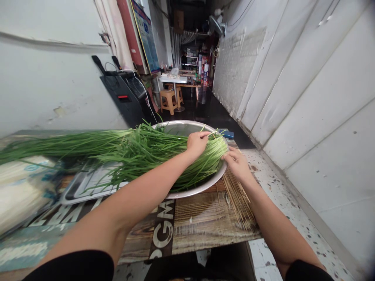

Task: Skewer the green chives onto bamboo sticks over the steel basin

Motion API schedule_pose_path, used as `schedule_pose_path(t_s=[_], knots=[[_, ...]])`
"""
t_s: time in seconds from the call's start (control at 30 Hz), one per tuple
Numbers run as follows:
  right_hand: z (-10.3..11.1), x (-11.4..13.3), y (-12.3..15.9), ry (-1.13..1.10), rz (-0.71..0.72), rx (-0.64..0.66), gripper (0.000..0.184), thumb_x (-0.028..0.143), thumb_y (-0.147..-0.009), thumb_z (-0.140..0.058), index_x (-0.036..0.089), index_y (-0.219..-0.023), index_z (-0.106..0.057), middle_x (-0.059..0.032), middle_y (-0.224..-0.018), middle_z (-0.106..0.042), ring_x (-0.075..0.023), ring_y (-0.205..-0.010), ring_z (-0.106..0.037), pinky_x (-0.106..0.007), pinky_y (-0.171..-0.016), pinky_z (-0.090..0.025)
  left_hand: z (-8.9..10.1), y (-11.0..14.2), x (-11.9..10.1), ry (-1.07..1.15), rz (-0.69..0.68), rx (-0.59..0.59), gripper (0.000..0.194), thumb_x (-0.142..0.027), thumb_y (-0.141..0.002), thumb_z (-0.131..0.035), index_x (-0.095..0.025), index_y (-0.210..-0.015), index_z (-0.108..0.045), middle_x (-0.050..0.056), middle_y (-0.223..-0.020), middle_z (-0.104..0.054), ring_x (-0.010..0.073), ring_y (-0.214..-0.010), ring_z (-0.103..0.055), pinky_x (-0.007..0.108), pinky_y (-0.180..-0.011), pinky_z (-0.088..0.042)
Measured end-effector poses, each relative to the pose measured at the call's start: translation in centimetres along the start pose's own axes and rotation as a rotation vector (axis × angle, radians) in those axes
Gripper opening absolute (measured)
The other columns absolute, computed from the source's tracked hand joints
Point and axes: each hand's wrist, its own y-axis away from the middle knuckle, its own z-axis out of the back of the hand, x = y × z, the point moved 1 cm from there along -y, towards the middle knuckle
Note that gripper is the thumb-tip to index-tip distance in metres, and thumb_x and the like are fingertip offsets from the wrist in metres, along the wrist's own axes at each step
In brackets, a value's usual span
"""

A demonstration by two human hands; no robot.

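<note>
A big heap of garlic chives (175, 156) lies in a round metal basin (202, 190), with pale stem ends toward the right rim and green leaves trailing left. Over the right part of the heap, my left hand (197, 143) pinches a few pale chive stems between thumb and fingers. My right hand (236, 162) is at the basin's right rim, close to the stem ends. Its fingers are closed together; what they hold is too small to make out. Thin bamboo skewers (238, 199) are spread on the table below my right hand.
More chives (67, 145) stretch left across the wooden-patterned table (202, 230). A metal tray (70, 195) and a plastic-wrapped white package (26, 191) are on the left. Behind the basin sits a small blue box (227, 134). Stools (168, 101) and a white table (173, 79) stand farther back.
</note>
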Motion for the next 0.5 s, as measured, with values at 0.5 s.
schedule_pose_path(t_s=[0.5], knots=[[-0.19,-0.50,-0.04,-0.017,-0.014,-0.006,0.020,0.028,-0.071,-0.051,0.020,-0.062,-0.066,-0.0085,-0.110,-0.062,-0.0239,-0.112,-0.051,-0.038,-0.094,-0.039,0.39,0.14,-0.21,0.132,0.055,0.233,0.026,-0.014,-0.075,-0.057,-0.015,-0.096,-0.073,0.007,-0.095,-0.072,0.0164,-0.086,-0.064,0.028,-0.084,-0.047]])
